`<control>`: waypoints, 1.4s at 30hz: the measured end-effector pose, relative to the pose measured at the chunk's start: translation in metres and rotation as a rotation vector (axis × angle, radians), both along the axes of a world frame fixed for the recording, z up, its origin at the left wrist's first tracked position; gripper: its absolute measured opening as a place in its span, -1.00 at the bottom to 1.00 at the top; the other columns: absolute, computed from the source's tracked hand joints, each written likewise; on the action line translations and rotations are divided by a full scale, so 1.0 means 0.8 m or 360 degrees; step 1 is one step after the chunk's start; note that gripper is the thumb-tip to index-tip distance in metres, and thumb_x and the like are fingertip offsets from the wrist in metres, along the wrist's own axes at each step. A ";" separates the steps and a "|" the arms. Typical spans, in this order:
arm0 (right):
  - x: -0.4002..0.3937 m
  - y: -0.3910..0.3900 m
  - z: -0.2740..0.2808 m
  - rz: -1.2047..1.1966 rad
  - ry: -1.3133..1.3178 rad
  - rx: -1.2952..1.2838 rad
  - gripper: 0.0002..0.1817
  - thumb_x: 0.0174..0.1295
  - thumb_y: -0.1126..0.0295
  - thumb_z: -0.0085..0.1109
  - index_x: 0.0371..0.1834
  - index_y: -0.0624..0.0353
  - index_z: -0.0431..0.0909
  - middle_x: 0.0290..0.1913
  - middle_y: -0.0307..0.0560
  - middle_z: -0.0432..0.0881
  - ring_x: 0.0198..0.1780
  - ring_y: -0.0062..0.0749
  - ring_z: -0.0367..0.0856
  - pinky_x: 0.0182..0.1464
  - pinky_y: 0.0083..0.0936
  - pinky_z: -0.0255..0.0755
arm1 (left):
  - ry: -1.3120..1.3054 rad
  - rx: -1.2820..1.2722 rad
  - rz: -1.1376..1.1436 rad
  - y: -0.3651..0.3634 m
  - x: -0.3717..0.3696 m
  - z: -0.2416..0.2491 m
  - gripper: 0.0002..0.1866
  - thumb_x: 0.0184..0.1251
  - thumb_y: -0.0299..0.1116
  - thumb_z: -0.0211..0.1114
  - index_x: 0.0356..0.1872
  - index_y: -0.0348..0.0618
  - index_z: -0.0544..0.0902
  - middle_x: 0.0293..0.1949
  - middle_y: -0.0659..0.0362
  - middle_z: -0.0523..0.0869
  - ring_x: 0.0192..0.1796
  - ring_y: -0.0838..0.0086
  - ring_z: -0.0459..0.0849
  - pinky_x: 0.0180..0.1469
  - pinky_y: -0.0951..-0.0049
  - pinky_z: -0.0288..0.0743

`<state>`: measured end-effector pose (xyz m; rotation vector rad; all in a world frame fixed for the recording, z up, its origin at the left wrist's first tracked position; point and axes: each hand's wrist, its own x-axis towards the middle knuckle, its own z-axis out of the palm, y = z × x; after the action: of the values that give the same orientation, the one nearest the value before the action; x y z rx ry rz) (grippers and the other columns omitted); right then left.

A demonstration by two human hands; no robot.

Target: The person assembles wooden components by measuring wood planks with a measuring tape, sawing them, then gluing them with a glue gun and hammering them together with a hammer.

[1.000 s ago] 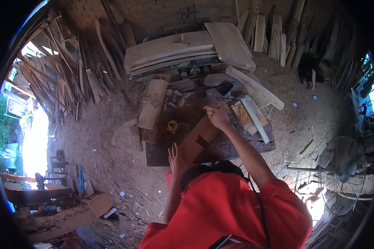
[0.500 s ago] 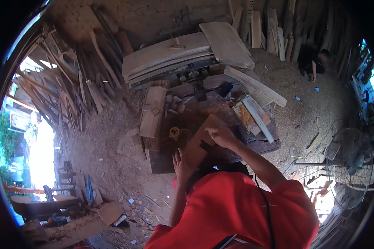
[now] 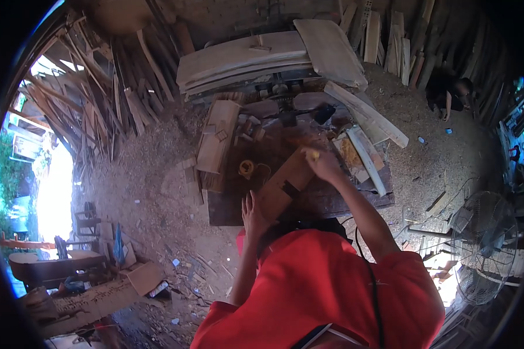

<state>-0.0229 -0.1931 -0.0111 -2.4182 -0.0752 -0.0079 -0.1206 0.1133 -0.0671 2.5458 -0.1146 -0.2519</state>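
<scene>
Right grip (image 3: 325, 166) is curled round a small yellow piece (image 3: 315, 155) at the far right end of a brown board (image 3: 283, 176), which lies slantwise on the dark bench (image 3: 224, 214). Left grip (image 3: 254, 216), fingers extended, rests against the board's near left end. Left of the board, a round yellow object (image 3: 246, 168) sits near pale planks (image 3: 218, 151).

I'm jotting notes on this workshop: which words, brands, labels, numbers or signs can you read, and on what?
No readable text anywhere.
Red shirt: a small pale mark, too small to make out.
Yellow round item on the table: any print is too small to read.
</scene>
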 end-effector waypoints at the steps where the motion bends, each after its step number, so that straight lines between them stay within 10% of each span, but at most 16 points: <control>1: 0.012 -0.001 -0.004 -0.0081 0.0024 -0.0052 -0.69 0.44 0.33 0.18 0.19 -0.05 0.76 0.03 0.13 0.80 0.01 0.15 0.78 0.12 -0.06 0.64 | 0.0001 -0.0005 0.0002 0.000 -0.001 0.000 0.62 -0.46 -0.12 0.88 0.73 -0.19 -0.05 0.65 -0.19 0.22 0.69 -0.23 0.10 0.70 -0.08 0.10; 9: 0.015 0.062 0.000 0.0756 0.0305 0.0046 -0.65 0.41 0.36 0.18 0.21 -0.06 0.73 0.16 0.05 0.78 0.14 0.05 0.78 0.20 -0.09 0.62 | -0.0076 -0.0077 -0.0002 0.006 -0.003 -0.010 0.61 -0.44 -0.10 0.87 0.73 -0.23 -0.04 0.68 -0.14 0.20 0.72 -0.16 0.06 0.71 -0.05 0.06; 13: 0.033 0.047 0.002 0.0165 -0.0053 -0.0128 -0.63 0.38 0.39 0.19 0.23 -0.06 0.72 0.04 0.14 0.77 0.09 0.06 0.79 0.15 -0.09 0.64 | -0.0086 -0.0126 0.0013 0.007 -0.004 -0.005 0.61 -0.42 -0.08 0.86 0.73 -0.25 -0.05 0.68 -0.14 0.20 0.73 -0.11 0.05 0.71 -0.03 0.05; 16: 0.007 0.097 -0.046 0.0480 -0.0151 -0.0525 -0.63 0.37 0.43 0.17 0.21 0.00 0.71 -0.06 0.16 0.75 0.07 0.10 0.78 0.15 -0.06 0.65 | -0.0123 -0.0191 0.0004 0.011 -0.006 -0.009 0.61 -0.39 -0.03 0.85 0.73 -0.25 -0.06 0.68 -0.15 0.20 0.74 -0.09 0.05 0.72 -0.06 0.03; 21: -0.050 0.154 -0.022 0.1164 -0.0131 0.0145 -0.58 0.27 0.41 0.20 0.21 -0.06 0.72 0.06 0.12 0.81 0.08 0.05 0.79 0.12 -0.03 0.66 | -0.0288 -0.0074 0.0095 0.014 -0.019 -0.006 0.61 -0.35 0.08 0.82 0.73 -0.27 -0.07 0.67 -0.16 0.20 0.73 -0.10 0.06 0.73 -0.11 -0.05; 24: -0.019 0.124 -0.011 0.0950 0.0074 0.0062 -0.60 0.33 0.42 0.18 0.24 -0.01 0.69 0.25 0.09 0.74 0.07 0.04 0.81 0.15 -0.05 0.67 | -0.0199 -0.0127 0.0079 0.031 -0.030 -0.001 0.60 -0.32 0.13 0.80 0.73 -0.28 -0.07 0.68 -0.17 0.19 0.73 -0.10 0.08 0.74 -0.11 -0.08; 29: -0.036 0.161 -0.032 0.0988 -0.0127 -0.0562 -0.72 0.30 0.47 0.20 0.07 0.06 0.65 -0.04 0.12 0.79 0.01 0.10 0.81 0.02 -0.01 0.70 | -0.0240 -0.0257 0.0111 0.036 -0.035 -0.008 0.58 -0.28 0.13 0.79 0.73 -0.27 -0.07 0.71 -0.18 0.11 0.73 -0.03 0.11 0.73 -0.09 -0.06; 35: -0.057 0.163 -0.006 0.1383 -0.0011 0.0025 -0.64 0.30 0.35 0.25 0.17 -0.07 0.71 -0.05 0.12 0.82 -0.08 0.10 0.82 0.05 -0.06 0.70 | -0.0204 -0.0324 0.0169 0.037 -0.038 -0.017 0.56 -0.24 0.10 0.78 0.73 -0.31 -0.09 0.71 -0.16 0.13 0.73 -0.02 0.13 0.73 -0.06 -0.03; 39: -0.042 0.145 0.019 0.0727 0.0231 -0.0114 -0.61 0.26 0.39 0.23 0.17 -0.08 0.72 -0.09 0.10 0.83 -0.01 0.03 0.82 0.12 -0.05 0.65 | -0.0181 -0.0324 0.0154 0.038 -0.036 -0.013 0.57 -0.25 0.11 0.78 0.73 -0.31 -0.10 0.71 -0.16 0.14 0.73 -0.02 0.13 0.72 -0.07 -0.01; 42: -0.085 0.160 -0.001 0.1158 -0.0203 -0.0411 -0.60 0.29 0.42 0.24 0.21 -0.03 0.70 -0.05 0.10 0.83 0.00 0.04 0.81 0.09 -0.05 0.67 | -0.0183 -0.0349 0.0192 0.036 -0.034 -0.014 0.58 -0.26 0.13 0.79 0.73 -0.32 -0.08 0.71 -0.17 0.15 0.73 -0.02 0.14 0.72 -0.08 -0.01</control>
<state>-0.0909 -0.0648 -0.0122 -2.5003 -1.0594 0.1894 -0.1481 0.1418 -0.0780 2.3375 -0.0306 -0.0431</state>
